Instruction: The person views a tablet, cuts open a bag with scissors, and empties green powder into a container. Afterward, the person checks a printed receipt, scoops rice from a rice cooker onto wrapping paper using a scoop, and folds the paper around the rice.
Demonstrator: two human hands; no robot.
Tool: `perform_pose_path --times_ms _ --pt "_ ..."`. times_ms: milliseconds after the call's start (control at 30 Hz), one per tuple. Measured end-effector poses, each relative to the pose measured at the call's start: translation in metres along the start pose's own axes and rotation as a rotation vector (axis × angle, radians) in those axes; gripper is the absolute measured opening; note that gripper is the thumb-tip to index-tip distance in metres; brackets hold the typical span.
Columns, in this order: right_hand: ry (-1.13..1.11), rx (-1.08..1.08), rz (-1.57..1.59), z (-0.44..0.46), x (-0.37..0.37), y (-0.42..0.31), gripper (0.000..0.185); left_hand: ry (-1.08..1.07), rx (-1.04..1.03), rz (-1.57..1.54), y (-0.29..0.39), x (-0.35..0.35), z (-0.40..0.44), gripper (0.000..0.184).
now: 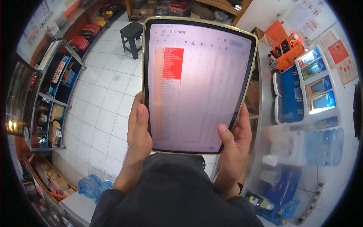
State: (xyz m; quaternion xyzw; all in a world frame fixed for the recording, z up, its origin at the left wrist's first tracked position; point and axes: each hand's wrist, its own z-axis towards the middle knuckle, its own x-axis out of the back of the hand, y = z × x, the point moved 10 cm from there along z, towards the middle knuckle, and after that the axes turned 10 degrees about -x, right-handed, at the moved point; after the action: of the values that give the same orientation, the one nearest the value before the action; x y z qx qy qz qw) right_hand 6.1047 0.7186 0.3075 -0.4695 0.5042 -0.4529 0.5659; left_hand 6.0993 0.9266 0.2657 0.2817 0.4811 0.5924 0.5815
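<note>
We grasp the tablet [199, 87] | left hand [140, 132]: left edge | right hand [235, 145]: right edge, thumb [225, 132] over screen [206, 98] | we should brace evenly, touch lightly

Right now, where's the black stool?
In the head view, the black stool stands on the white floor, upper left, appearing just left of the tablet.

We see yellow-green edging the tablet [211, 109], a solid red block [173, 62] and pale orange column [158, 98] on its pinkish screen [211, 87], a black stool [131, 30], and white floor tiles [102, 90] gridded grey.
</note>
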Motion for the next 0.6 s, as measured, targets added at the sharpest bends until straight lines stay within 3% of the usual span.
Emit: perform_pose_path --times_ms 600 --pt "-0.066 0.025 0.066 0.219 0.146 -0.025 0.069 0.071 -0.042 0.083 -0.091 -0.166 0.184 0.059"
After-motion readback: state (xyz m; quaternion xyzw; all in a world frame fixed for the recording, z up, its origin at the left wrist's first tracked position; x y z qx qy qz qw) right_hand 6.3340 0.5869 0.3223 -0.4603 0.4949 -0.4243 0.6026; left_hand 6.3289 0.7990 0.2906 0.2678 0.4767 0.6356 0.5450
